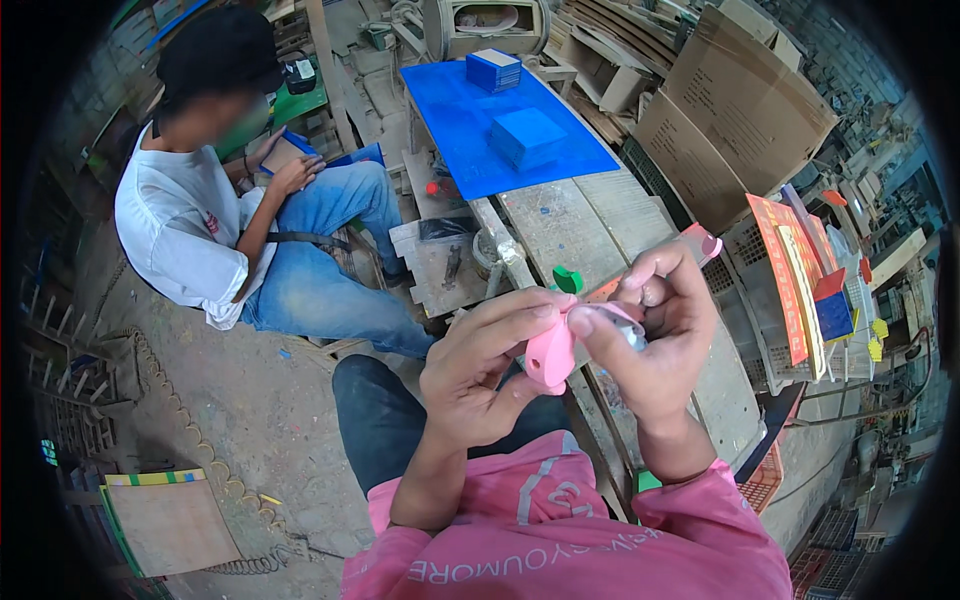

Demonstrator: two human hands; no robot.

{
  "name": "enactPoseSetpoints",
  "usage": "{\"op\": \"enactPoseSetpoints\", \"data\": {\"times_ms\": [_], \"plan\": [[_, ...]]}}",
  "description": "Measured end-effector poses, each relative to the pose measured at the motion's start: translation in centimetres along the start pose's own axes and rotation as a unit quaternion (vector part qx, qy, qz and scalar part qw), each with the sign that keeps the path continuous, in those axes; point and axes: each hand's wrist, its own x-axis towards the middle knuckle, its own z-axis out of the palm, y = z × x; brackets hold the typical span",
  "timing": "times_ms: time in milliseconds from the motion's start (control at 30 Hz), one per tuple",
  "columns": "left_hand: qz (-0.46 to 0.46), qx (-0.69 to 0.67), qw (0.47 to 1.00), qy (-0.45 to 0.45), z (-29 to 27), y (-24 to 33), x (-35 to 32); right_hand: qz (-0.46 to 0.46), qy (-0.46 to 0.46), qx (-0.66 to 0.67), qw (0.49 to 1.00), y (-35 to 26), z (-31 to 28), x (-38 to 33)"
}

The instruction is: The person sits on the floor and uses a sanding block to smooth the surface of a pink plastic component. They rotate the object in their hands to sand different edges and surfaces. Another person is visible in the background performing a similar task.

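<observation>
A small pink plastic piece (550, 352), judged light and slightly pliable, is pinched closed at its upper edge between left hand (478, 372) and right hand (662, 335), above the worn surface (590, 225).

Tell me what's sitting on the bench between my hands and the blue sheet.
In the head view, bare scuffed wooden bench runs from the hands to the blue sheet, with only a small green piece near the hands.

Bench (590, 225) ahead w/ stacks (527, 135) on sheet (455, 110); seated person (215, 220) left.
</observation>
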Motion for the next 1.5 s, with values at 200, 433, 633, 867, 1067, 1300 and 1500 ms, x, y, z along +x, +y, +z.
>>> {"op": "enactPoseSetpoints", "data": {"times_ms": [200, 433, 633, 867, 1067, 1300, 1500], "plan": [[0.016, -0.044, 0.999, 0.015, 0.1, 0.0, 0.0, 0.014, 0.009, 0.063, 0.998, 0.1, 0.2, -0.7], [0.046, -0.026, 0.999, 0.009, -0.2, -0.2, 0.0, 0.008, -0.009, 0.057, 0.998, 0.5, 0.7, -0.7], [0.038, -0.008, 0.999, -0.007, -0.5, -0.3, 0.2, 0.005, -0.042, 0.042, 0.998, 0.3, 0.9, -0.5], [-0.009, -0.011, 1.000, -0.007, -0.7, -0.2, 0.0, 0.011, -0.139, -0.042, 0.989, -1.0, -0.2, -0.6], [-0.070, -0.023, 0.996, -0.042, -0.7, -0.8, -0.6, -0.017, -0.179, -0.062, 0.982, -1.6, -1.0, 0.0], [-0.121, -0.026, 0.991, -0.054, -0.8, -0.3, -0.3, 0.006, -0.176, -0.063, 0.982, -1.9, -1.3, 0.0], [-0.139, 0.008, 0.987, -0.079, -1.4, -0.3, -0.1, 0.011, -0.135, -0.037, 0.990, -1.3, -0.8, 0.1]]}}
